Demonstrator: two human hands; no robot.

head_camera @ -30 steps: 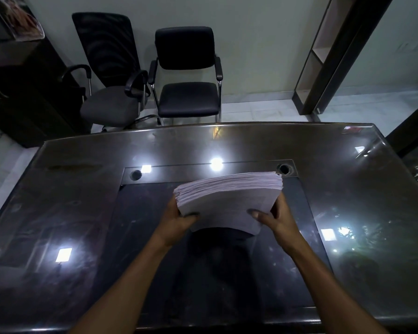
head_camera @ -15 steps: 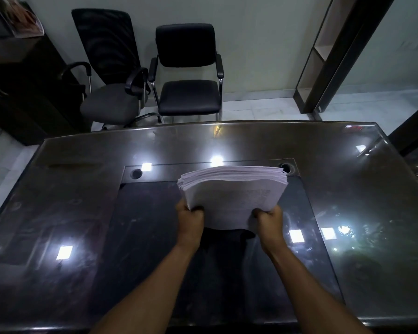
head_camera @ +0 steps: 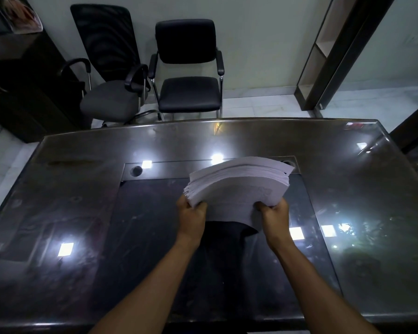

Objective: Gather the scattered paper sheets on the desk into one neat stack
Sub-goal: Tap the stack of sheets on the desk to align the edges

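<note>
The paper stack (head_camera: 239,189) hangs above the middle of the desk (head_camera: 348,189), its far end fanned and uneven. To do this well, I'd say loosen the hold, tap the edges square on the glass, then lay it flat. Left hand (head_camera: 193,214) and right hand (head_camera: 274,213) each clamp a near corner, forearms reaching in together.

The stack (head_camera: 239,186) of white sheets is thick, bowed upward and fanned at its edges, tilted up toward 1 o'clock above the desk (head_camera: 87,165).
</note>
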